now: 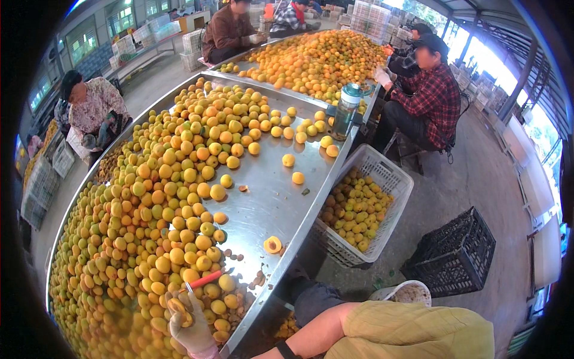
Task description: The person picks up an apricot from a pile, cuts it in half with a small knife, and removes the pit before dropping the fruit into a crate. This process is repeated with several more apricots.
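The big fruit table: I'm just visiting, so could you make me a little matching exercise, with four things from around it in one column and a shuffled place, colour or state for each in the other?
Things
1. Opened fruit
2. Clear bottle
3. White crate
4. Slim tool

Descriptions
A. Beside the table, filled with yellow fruit
B. On bare metal, brown centre showing
C. Has a red handle
D. Has a blue-green lid

Right pairs: 1-B, 2-D, 3-A, 4-C
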A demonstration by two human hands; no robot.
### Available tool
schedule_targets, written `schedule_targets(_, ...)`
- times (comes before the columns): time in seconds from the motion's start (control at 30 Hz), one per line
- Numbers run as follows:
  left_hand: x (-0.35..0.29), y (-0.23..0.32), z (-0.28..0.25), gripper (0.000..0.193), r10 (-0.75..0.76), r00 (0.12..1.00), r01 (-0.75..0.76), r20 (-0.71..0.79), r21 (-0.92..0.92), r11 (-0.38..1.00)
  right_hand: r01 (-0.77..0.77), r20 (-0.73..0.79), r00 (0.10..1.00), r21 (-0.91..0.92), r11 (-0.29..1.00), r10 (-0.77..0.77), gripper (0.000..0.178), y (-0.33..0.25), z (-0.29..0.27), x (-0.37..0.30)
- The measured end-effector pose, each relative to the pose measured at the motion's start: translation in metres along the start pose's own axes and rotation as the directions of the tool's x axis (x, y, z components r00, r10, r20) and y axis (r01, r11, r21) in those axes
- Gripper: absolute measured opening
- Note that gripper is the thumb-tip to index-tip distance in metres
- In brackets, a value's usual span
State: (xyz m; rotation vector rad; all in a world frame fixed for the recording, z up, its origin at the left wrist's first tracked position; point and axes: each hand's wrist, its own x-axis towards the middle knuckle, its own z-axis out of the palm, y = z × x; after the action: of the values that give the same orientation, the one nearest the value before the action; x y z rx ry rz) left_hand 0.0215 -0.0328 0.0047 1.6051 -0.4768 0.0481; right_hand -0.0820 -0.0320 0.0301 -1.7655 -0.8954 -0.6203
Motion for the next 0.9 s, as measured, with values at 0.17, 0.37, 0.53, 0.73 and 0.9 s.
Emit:
schedule_targets(0.17,0.001,0.003,-0.006,0.049,-0.381,0.91,0.322,0.163,-0.857,0.403,-0.017,0.029,0.999,-0.001,1.0,0.017,0.009,0.001,-0.002,-0.007)
schedule_targets(0.37,0.001,0.002,-0.009,0.047,-0.365,0.924,0.285,0.111,-0.837,0.467,-0.002,-0.005,1.0,0.039,0.999,0.003,0.009,-0.004,0.0,0.0)
schedule_targets(0.53,0.0,-0.005,-0.005,0.038,-0.21,0.977,0.199,0.035,-0.506,0.84,-0.006,0.018,1.0,0.023,1.0,0.006,0.009,-0.002,-0.003,-0.002)
schedule_targets(0.73,-0.001,-0.001,0.004,0.035,0.098,0.989,-0.074,-0.114,0.196,0.978,0.0,-0.043,0.999,0.043,0.999,0.002,0.013,-0.001,0.008,-0.004)
schedule_targets(0.9,0.0,0.023,-0.006,0.022,0.14,0.985,-0.172,0.1,0.539,0.824,-0.041,0.049,0.998,0.058,0.997,0.038,0.017,0.001,0.006,-0.007)
